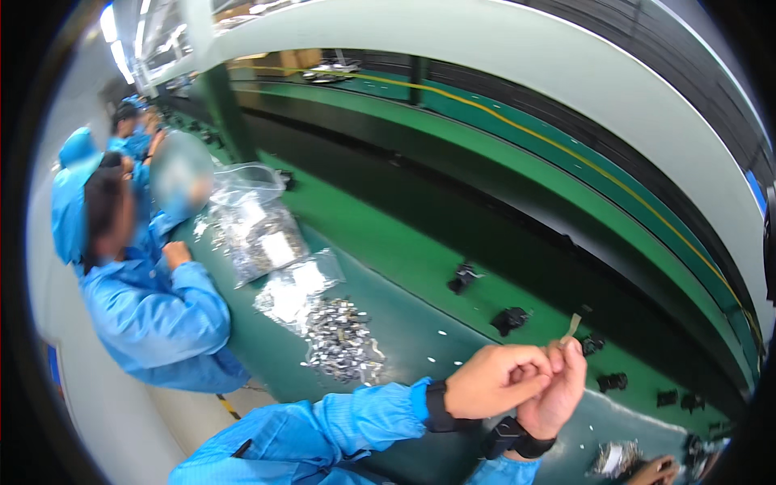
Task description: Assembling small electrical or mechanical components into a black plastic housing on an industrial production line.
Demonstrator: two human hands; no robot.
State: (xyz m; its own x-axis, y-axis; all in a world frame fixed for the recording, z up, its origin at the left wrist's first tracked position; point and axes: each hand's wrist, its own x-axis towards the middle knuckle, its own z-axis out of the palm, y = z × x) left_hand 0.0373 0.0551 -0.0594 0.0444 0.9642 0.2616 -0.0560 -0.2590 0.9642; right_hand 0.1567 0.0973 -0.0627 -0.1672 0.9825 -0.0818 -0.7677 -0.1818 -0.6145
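So I was standing right by the bench, and the person in front of me had a thin, tan, ribbon-like strip (572, 326) sticking up from their fingertips, out over the edge of the dark green tabletop (412, 347). The bare right hand (556, 398) looked to be pinching its lower end between thumb and finger. The bare left hand (495, 381) was curled in close, its fingertips meeting the right's; couldn't tell if it had a grip on the strip too. That thing looked feather-light and kinda bendy, probably easy to crease, so I'd have held it lightly by the very end and left the rest alone. No idea how slippery it was. Off to the left sat a loose heap of small silvery-grey parts (343, 339) and a bulging clear plastic bag (271, 238), with a blue-suited co-worker (153, 311) beside them.
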